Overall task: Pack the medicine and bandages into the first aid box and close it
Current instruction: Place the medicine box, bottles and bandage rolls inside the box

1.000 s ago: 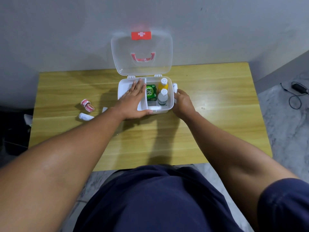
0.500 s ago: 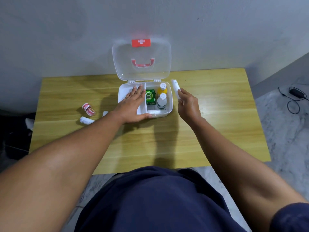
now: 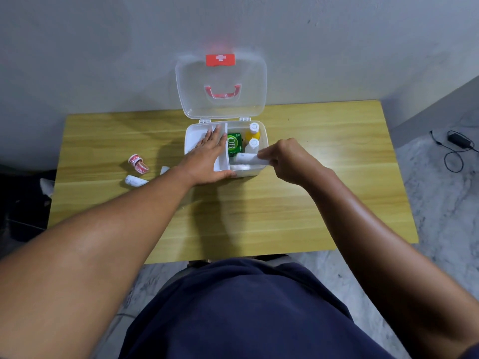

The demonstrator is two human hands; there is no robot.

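A white bandage roll (image 3: 246,158), cylindrical and soft-looking, is pinched in the right hand (image 3: 287,161) and held lying flat over the front right compartment of the box (image 3: 262,171). The left hand (image 3: 207,159) is laid flat, fingers spread, on the white tray (image 3: 191,136). Behind the roll stand a green carton (image 3: 234,143) and two white-capped bottles (image 3: 252,136). The clear lid (image 3: 220,99) is raised upright. On the wooden table (image 3: 324,177) lie another roll (image 3: 134,181) and red-printed tape (image 3: 138,163).

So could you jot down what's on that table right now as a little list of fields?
box: first aid box, lid open
inside: green packet, two bottles, a white roll
left hand: flat on the box's left tray
right hand: holding a bandage roll over the box
still on table: tape roll, bandage
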